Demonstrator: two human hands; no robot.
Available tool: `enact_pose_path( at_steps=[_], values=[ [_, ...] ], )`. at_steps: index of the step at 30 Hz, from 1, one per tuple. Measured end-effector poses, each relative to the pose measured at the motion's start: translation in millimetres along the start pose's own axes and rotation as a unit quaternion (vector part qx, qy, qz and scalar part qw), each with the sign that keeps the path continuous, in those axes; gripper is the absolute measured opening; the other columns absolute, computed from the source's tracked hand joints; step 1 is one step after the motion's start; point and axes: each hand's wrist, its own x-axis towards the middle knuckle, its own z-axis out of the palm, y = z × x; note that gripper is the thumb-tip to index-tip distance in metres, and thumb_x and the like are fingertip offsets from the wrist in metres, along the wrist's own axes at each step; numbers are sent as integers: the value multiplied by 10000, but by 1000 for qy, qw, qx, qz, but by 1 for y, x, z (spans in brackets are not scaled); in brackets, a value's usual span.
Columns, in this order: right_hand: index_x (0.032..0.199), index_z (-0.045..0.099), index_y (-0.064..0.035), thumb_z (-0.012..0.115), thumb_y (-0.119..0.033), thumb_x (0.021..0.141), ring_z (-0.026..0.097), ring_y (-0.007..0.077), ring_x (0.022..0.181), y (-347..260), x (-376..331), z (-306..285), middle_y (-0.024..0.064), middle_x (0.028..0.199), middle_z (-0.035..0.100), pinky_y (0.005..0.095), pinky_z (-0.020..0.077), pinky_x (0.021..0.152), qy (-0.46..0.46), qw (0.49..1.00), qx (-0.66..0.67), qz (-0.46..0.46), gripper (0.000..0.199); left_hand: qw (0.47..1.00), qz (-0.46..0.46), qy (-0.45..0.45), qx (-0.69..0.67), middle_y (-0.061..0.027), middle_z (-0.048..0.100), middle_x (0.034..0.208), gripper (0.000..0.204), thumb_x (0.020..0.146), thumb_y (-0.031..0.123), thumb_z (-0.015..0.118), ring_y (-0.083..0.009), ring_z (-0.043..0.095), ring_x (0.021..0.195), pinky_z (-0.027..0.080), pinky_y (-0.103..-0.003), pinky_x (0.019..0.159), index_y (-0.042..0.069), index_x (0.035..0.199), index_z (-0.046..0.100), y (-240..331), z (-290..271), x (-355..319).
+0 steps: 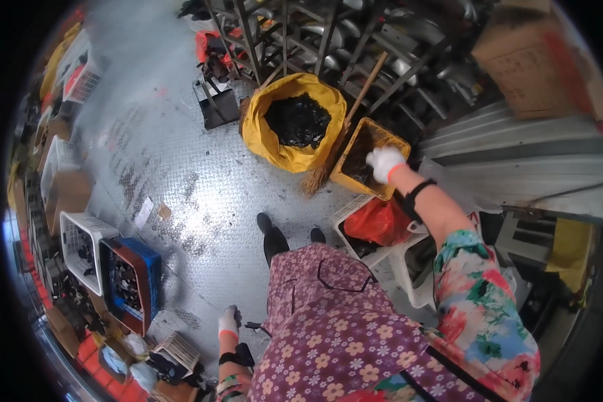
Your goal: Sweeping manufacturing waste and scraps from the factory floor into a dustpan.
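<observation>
My right hand (384, 164), in a white glove with an orange cuff, reaches over the right rim of a yellow rectangular bin (392, 136). Its fingers are curled in; whatever they may hold is hidden. The dark inside of the bin shows beside the fingers. My left hand (228, 321), gloved the same way, hangs low beside my flowered apron (328, 315), apart from any object. Its fingers are too small to read. Left of the bin stands a yellow sack (258, 127), its mouth rolled open around shiny black contents (298, 120). A straw broom (318, 179) leans between sack and bin.
A dustpan (219, 108) lies left of the sack, below metal racks (328, 40). A red plastic bag (378, 222) fills a white crate near a white stool (412, 288). Crates of dark parts (126, 285) line the left. A cardboard box (529, 74) sits at upper right.
</observation>
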Motion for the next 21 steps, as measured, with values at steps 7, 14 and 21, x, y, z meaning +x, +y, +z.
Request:
enact_pose_path(
  at_steps=[7, 14, 21],
  values=[
    [1143, 703, -133, 593, -177, 861, 611, 270, 1188, 66, 163, -92, 96, 1214, 677, 421, 452, 1007, 152, 988, -40, 3, 306, 969, 110, -11, 222, -50, 615, 697, 321, 901, 356, 583, -169, 520, 575, 401, -351, 545, 59, 834, 686, 263, -36, 104],
    [1159, 685, -122, 552, -135, 887, 524, 271, 1306, 138, 305, -98, 102, 1317, 618, 433, 373, 1139, 85, 990, -97, 62, 303, 884, 335, 44, 324, -199, 707, 1110, 537, 917, 399, 561, -277, 647, 1077, 480, -369, 961, -28, 1229, 656, 503, 67, 216],
    [1511, 453, -153, 479, -170, 946, 254, 251, 1535, 163, 372, -77, 67, 1632, 353, 421, 156, 1265, -105, 976, -160, 102, 566, 719, 500, 146, 460, -263, 521, 1449, 724, 895, 521, 607, -413, 487, 1349, 382, -456, 1135, 21, 1413, 542, 757, 214, 295]
  ],
)
